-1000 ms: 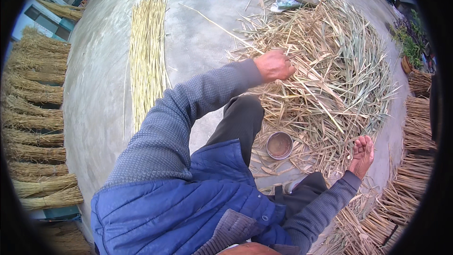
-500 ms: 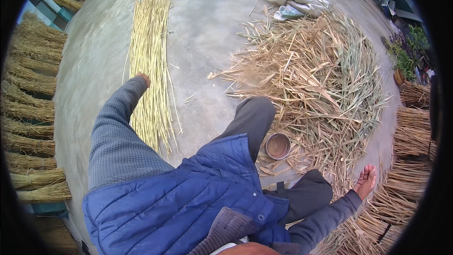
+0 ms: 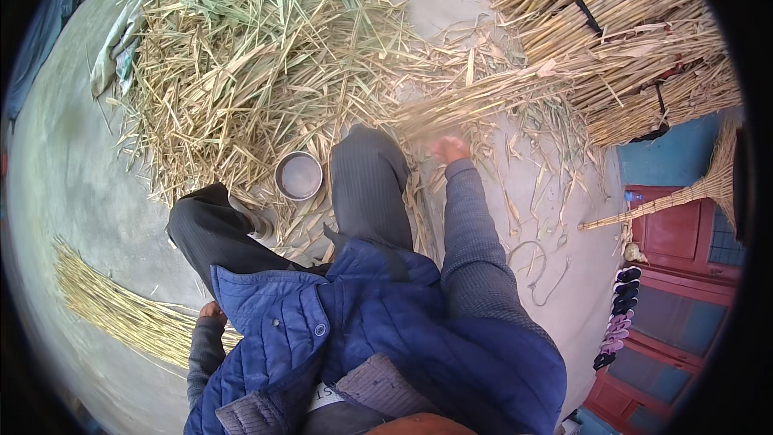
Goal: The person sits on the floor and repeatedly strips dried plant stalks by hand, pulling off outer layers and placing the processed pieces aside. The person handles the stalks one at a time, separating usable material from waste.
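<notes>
My left hand (image 3: 212, 312) is low at the left, on the edge of a long bundle of thin, pale yellow stalks (image 3: 129, 312) lying on the floor. Its fingers are too small and dark to make out. My right hand (image 3: 451, 148) is beyond my right knee, beside the blurred near ends of a long sheaf of dry brown stalks (image 3: 523, 90). Motion smears its fingers, so whether they grip the stalks is unclear. Near my knees stands a round metal bowl (image 3: 299, 176).
A wide heap of dry leaves and husks (image 3: 266, 64) spreads in front of my knees, with a pale sack (image 3: 118, 52) at its left edge. Tied stalk bundles (image 3: 620, 12) are stacked at the far right. A broom (image 3: 684, 193), shoes (image 3: 618, 318) and red doors (image 3: 676, 314) line the right.
My view has swung to the right. My right hand, open over the floor before, is now beside the brown stalks, whose near ends blur. My left hand stays at the yellow stalks.
</notes>
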Demonstrator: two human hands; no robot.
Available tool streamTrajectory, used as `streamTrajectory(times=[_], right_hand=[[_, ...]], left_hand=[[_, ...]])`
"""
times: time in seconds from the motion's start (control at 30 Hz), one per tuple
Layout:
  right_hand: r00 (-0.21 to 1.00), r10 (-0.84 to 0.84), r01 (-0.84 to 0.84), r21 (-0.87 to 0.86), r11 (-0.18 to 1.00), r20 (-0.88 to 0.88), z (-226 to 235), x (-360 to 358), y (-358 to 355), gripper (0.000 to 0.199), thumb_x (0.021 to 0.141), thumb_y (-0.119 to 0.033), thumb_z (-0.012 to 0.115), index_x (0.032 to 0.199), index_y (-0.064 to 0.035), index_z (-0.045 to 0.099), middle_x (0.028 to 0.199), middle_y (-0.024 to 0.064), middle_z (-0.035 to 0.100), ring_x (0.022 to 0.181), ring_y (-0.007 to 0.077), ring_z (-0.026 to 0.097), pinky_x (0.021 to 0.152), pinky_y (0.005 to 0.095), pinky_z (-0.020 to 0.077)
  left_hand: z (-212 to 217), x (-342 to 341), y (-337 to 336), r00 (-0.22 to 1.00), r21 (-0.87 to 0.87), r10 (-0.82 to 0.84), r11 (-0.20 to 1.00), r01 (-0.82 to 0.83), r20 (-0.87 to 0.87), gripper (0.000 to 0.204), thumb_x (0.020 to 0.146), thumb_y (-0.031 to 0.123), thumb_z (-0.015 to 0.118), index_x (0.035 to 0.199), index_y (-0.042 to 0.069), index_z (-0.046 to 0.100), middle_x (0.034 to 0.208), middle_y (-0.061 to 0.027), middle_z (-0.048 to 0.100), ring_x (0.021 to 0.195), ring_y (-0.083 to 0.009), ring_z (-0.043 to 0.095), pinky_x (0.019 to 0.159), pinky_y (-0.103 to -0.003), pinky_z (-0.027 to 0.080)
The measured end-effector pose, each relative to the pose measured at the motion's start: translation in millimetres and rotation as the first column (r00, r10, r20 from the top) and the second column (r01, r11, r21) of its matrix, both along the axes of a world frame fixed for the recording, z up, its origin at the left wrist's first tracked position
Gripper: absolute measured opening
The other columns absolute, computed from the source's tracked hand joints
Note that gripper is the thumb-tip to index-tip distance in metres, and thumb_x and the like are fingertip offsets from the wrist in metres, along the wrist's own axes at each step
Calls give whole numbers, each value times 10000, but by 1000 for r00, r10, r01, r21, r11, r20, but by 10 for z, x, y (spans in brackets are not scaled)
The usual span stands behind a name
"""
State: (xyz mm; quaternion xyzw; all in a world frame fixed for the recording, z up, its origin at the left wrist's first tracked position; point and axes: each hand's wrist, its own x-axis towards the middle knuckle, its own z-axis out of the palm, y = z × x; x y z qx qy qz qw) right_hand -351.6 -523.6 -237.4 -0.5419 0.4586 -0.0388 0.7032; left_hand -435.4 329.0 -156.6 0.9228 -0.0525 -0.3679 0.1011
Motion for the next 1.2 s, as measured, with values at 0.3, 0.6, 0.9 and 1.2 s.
streamTrajectory(times=[0.3,0.6,0.9,1.2], right_hand=[[869,-375,385,34,922,322,-518,17,-1380,246,905,-7,597,1141,-5,527,939,156,674,744,247,712,557,330,589],[891,-396,437,-191,879,222,-122,176,-2237,261,919,-154,688,1072,24,574,868,145,698,708,199,706,521,288,567],[973,-67,158,-430,889,219,1079,-110,-1960,267,910,-274,744,958,-38,629,878,97,724,672,106,657,604,240,538],[804,276,-2,-461,887,526,2856,1400,210,347,919,-280,745,1019,28,619,901,131,720,744,170,712,707,273,585]], left_hand=[[594,497,-280,990,118,141,984,-137,-30,340,788,350,746,985,76,700,922,-229,703,933,-425,671,799,-479,531],[764,587,-342,996,216,86,973,-78,-28,304,821,316,704,975,53,706,942,-257,692,952,-428,672,773,-467,530],[709,1112,-179,990,39,117,992,-120,80,246,752,193,772,923,61,656,814,-118,721,795,-255,709,727,-369,527],[1684,2885,-1412,564,-131,-23,964,231,825,185,865,217,708,982,74,701,935,-101,725,844,-308,681,760,-406,516]])
